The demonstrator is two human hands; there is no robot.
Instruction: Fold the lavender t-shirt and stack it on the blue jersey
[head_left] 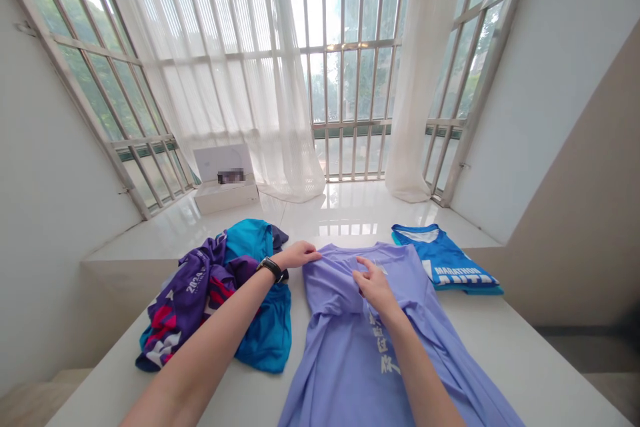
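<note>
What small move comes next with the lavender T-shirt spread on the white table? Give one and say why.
Probably draw the left hand outward along the collar to pull it flat. The lavender short-sleeved T-shirt lies front up on the white table, still rumpled below the neckline, where the right hand pinches the fabric.

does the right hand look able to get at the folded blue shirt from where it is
Probably yes: the right hand rests on the lavender shirt, and the folded blue shirt lies just beside it on the table, with nothing between them.
</note>
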